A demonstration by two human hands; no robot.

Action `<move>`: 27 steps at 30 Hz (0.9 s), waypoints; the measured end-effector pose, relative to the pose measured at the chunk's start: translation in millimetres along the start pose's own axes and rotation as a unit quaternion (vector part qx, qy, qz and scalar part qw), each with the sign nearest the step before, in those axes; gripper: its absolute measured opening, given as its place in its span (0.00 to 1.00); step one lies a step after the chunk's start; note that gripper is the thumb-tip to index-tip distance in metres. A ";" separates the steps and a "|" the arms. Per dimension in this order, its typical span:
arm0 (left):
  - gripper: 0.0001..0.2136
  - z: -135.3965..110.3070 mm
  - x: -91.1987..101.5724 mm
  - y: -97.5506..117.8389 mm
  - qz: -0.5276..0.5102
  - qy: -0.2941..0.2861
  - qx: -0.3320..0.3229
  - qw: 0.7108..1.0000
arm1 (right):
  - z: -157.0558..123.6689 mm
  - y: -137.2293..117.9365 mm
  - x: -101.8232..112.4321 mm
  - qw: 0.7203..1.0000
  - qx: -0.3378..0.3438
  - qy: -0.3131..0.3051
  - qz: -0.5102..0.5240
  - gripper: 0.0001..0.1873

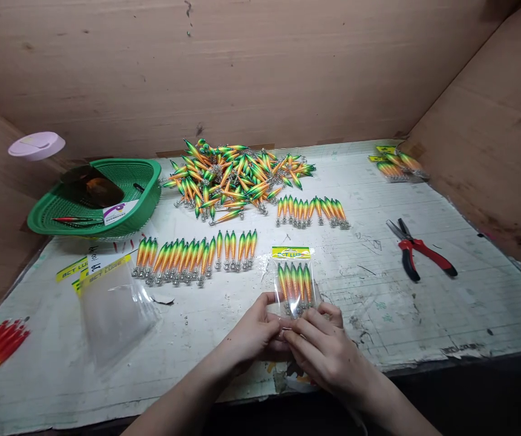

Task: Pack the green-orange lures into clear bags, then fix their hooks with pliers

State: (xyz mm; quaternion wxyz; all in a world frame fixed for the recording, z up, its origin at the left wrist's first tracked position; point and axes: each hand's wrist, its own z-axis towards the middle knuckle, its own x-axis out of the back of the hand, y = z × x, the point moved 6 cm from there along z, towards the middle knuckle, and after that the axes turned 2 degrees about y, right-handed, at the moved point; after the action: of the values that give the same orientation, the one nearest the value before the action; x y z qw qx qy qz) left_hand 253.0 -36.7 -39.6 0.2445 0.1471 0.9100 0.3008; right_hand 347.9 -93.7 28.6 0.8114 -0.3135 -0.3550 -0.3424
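Note:
Near the table's front edge, a clear plastic bag [294, 284] with a yellow-green header holds several green and orange fishing lures side by side, hooks downward. My left hand [260, 327] grips the bag's lower left side between thumb and fingers. At its lower end, my right hand [321, 342] has its fingers pressed together on the plastic, hiding part of the bottom edge. Beyond the bag lie a row of lures [312, 212] and, to the left, a longer row of lures [183, 257].
A large heap of lures [237, 175] lies at the back. Left are a green basket [151, 194], empty header bags [115, 309] and red lures [1, 345]. Red-handled pliers [417, 248] lie right, with filled packs [399, 163] in the far right corner. Cardboard walls [264, 72] enclose the table.

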 end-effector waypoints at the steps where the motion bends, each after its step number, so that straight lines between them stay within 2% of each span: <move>1: 0.31 0.8 0.9 -0.6 0.003 0.001 -0.002 1.000 | -0.5 -2.1 -1.7 1.000 0.014 0.007 -0.004 0.09; 8: 0.29 -3.1 -0.9 2.7 0.006 -0.005 -0.017 1.000 | -2.4 -0.9 0.5 1.000 0.005 -0.007 0.016 0.08; 13: 0.27 -2.1 0.1 3.1 0.026 -0.004 -0.033 0.999 | -1.1 -2.3 -2.2 0.999 0.004 0.018 0.033 0.08; 16: 0.27 -0.6 0.5 1.2 0.031 0.001 -0.042 0.999 | -0.6 0.6 -4.6 0.997 -0.025 0.022 0.073 0.10; 19: 0.27 0.8 -0.1 -2.4 0.014 0.007 -0.023 1.000 | -7.1 7.6 0.1 0.987 -0.080 0.022 0.136 0.08; 21: 0.27 1.7 -0.5 -3.5 -0.001 0.015 -0.005 1.000 | -20.8 18.5 7.7 0.976 -0.143 0.026 0.163 0.09; 23: 0.25 2.2 -0.9 -3.0 0.000 0.024 0.010 1.000 | -44.3 37.7 23.0 0.962 -0.218 0.059 0.153 0.10; 27: 0.24 -1.3 -3.5 -1.0 0.031 0.033 0.024 0.999 | -110.1 93.3 79.4 0.921 -0.352 0.165 0.031 0.11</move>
State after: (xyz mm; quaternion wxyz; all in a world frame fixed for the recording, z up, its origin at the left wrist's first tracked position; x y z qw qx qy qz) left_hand 255.1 -39.6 -38.0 0.2013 0.1709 0.9196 0.2909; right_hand 501.1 -149.8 6.0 0.7062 -0.5289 -0.0627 -0.4664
